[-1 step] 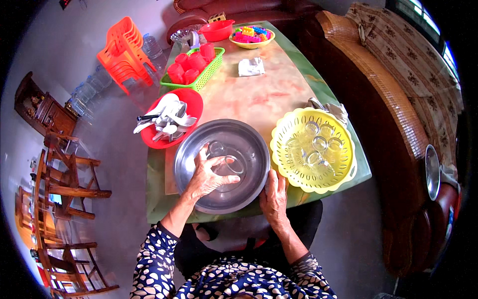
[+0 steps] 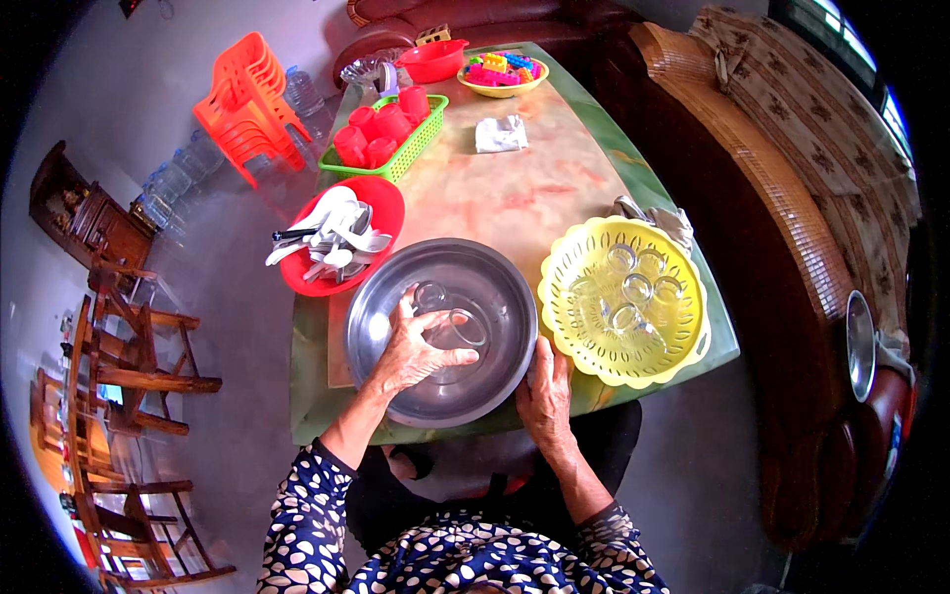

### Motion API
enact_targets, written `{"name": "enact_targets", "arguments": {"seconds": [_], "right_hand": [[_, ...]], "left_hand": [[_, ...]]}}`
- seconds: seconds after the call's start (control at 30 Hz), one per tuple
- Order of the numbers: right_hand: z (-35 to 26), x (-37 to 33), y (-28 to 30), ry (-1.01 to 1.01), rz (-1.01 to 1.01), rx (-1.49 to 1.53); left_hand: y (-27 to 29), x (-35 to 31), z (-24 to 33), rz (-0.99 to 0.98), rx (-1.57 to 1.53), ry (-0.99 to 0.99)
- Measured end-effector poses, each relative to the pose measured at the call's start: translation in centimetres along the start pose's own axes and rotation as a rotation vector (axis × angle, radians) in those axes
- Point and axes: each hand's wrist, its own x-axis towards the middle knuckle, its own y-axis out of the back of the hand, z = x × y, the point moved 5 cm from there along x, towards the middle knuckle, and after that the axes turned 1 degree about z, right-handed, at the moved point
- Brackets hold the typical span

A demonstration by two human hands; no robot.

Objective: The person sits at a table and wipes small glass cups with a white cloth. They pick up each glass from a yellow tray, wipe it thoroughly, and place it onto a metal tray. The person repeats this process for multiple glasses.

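Observation:
A wide metal basin [image 2: 510, 381] stands near the table's front edge. My left hand [image 2: 411, 351] reaches into it, thumb and fingers closed about a clear drinking glass [image 2: 469, 329]. Beside my fingertips in the same basin is a second clear glass [image 2: 430, 294]. My right hand [image 2: 546, 391] lies along the outside of the basin's right rim, fingers stretched out and touching it. To the right, a yellow scalloped basket [image 2: 569, 342] with slotted walls holds several clear glasses [image 2: 636, 288].
Left of the basin, a red bowl [image 2: 394, 203] holds white spoons. Farther off stand a green basket [image 2: 427, 127] of red cups, a folded white cloth [image 2: 501, 135], a red basin [image 2: 435, 63] and a bowl of toy bricks [image 2: 502, 89]. A grey cloth [image 2: 671, 222] lies behind the yellow basket.

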Motion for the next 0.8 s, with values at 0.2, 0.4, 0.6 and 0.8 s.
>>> {"name": "enact_targets", "arguments": {"seconds": [0.2, 0.4, 0.6, 0.8], "right_hand": [[1.0, 0.5, -0.7, -0.013, -0.054, -0.004], [0.1, 0.3, -0.5, 0.06, -0.013, -0.09], [0.2, 0.3, -0.3, 0.021, -0.017, -0.076], [-0.4, 0.5, 0.0, 0.046, -0.049, -0.035]], "left_hand": [[-0.6, 1.3, -0.2, 0.005, -0.007, -0.073], [-0.3, 1.1, -0.1, 0.068, 0.128, -0.144], [-0.5, 1.3, -0.4, 0.068, 0.027, -0.143], [0.5, 0.9, -0.8, 0.158, 0.048, -0.127]]}}
